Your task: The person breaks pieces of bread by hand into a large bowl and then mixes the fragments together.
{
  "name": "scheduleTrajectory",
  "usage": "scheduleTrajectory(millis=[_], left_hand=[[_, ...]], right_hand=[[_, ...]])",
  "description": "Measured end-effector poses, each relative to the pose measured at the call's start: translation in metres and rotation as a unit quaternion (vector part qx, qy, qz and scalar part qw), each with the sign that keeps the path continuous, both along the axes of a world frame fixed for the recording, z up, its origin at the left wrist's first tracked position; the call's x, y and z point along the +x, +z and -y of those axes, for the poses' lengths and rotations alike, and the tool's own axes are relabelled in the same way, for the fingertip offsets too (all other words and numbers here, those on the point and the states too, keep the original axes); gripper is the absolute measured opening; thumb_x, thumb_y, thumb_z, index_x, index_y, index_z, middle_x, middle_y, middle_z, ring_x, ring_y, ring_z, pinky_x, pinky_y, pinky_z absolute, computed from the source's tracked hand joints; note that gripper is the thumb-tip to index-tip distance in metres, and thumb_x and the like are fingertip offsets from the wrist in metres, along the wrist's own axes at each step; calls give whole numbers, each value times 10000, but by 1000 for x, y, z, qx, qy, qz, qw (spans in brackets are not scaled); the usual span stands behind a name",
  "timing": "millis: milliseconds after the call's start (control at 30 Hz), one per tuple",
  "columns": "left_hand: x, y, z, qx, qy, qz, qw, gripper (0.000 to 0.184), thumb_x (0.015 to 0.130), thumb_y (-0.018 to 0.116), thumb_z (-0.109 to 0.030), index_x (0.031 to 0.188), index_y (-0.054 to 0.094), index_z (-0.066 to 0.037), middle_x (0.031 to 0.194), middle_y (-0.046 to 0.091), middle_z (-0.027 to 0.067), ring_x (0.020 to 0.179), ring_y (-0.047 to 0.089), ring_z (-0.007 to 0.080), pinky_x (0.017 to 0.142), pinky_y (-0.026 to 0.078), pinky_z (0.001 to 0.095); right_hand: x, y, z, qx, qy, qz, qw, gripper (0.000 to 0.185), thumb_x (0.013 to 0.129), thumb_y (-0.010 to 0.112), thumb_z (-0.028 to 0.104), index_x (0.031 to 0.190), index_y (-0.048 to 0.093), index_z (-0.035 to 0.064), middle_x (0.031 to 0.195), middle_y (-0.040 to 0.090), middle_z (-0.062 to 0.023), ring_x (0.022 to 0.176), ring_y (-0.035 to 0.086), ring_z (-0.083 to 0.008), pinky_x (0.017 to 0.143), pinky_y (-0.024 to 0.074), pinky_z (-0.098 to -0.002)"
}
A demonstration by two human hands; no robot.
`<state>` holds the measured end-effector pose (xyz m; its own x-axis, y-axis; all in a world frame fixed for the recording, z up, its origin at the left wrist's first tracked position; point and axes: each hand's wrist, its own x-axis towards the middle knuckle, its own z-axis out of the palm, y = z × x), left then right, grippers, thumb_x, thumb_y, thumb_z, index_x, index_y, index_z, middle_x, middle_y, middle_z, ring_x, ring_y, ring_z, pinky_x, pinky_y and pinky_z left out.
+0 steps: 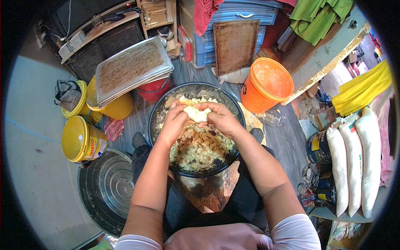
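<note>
A wide black basin [152,141] stands on the floor between my legs, holding many torn pale and browned pieces [202,152] that look like bread. Above its far half, a pale piece of bread [196,113] is held between both hands. My left hand [177,118] grips its left side with bent fingers. The right side of the same piece is pinched in my right hand [220,118]. Another pale, crusty bit shows just beyond my left fingertips. My palms are turned away from view.
An orange bucket [266,85] stands beyond the basin at right. Baking trays [131,68] rest on buckets at left, near a yellow lidded bucket [83,139] and an empty black tub [106,187]. White sacks [351,162] are at far right.
</note>
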<state>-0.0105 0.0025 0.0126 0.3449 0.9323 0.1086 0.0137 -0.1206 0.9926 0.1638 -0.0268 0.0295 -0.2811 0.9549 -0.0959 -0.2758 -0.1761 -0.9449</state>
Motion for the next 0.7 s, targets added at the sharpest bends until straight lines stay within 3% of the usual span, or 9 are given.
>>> scheduleTrajectory(millis=[133,200,333,433,533,600,667,700], left_hand=[[2,6,3,-70,10,53,996,301,749,447,-138,925,578,68,1049,460,110,982,496,237,798,431,298],[3,7,3,-105,27,85,990,290,756,430,-125,930,568,60,1006,452,79,911,507,196,689,456,289],[-5,3,-7,-133,68,86,985,380,754,421,-185,1066,511,13,1006,538,93,885,554,194,745,454,302],[-16,21,-9,-147,114,154,970,390,768,418,-226,1076,508,-4,957,588,104,844,588,204,615,486,293],[-29,10,-17,-143,107,150,973,384,776,424,-244,1067,508,-8,957,590,92,825,593,204,605,490,287],[-28,7,-15,-135,74,136,979,367,784,438,-242,1058,507,-7,946,577,89,826,589,198,605,492,284],[-17,10,-6,-141,76,36,986,352,783,463,-228,1053,503,-5,949,549,81,834,577,187,607,491,280],[-15,8,-4,-141,74,43,986,314,772,536,-184,980,540,51,1048,443,92,898,547,185,617,496,283]], right_hand=[[-4,-5,-2,22,-24,-28,999,383,795,375,-67,1155,482,5,940,589,-85,684,609,-123,589,527,-242],[-3,-2,-2,9,9,26,1000,323,870,407,-7,1192,433,18,929,596,-100,641,589,-114,551,520,-231],[-3,4,-2,0,19,33,999,300,920,433,88,1213,406,26,870,596,-89,566,560,-102,509,513,-220],[-1,9,-4,-6,-17,5,1000,293,931,445,147,1200,416,36,788,575,-54,492,514,-70,414,449,-193],[2,10,-5,6,3,27,1000,197,931,447,154,1107,485,74,764,556,-32,495,497,-75,450,464,-192],[-7,10,-4,-3,-87,50,995,160,920,487,196,1043,509,96,714,564,-1,482,486,-63,445,426,-180],[-4,2,-8,-19,-87,75,993,164,908,509,198,1030,512,87,726,571,1,511,497,-61,460,436,-183],[-4,2,-8,-34,-89,99,991,172,897,532,199,1018,515,78,738,577,4,539,508,-60,475,447,-187]])
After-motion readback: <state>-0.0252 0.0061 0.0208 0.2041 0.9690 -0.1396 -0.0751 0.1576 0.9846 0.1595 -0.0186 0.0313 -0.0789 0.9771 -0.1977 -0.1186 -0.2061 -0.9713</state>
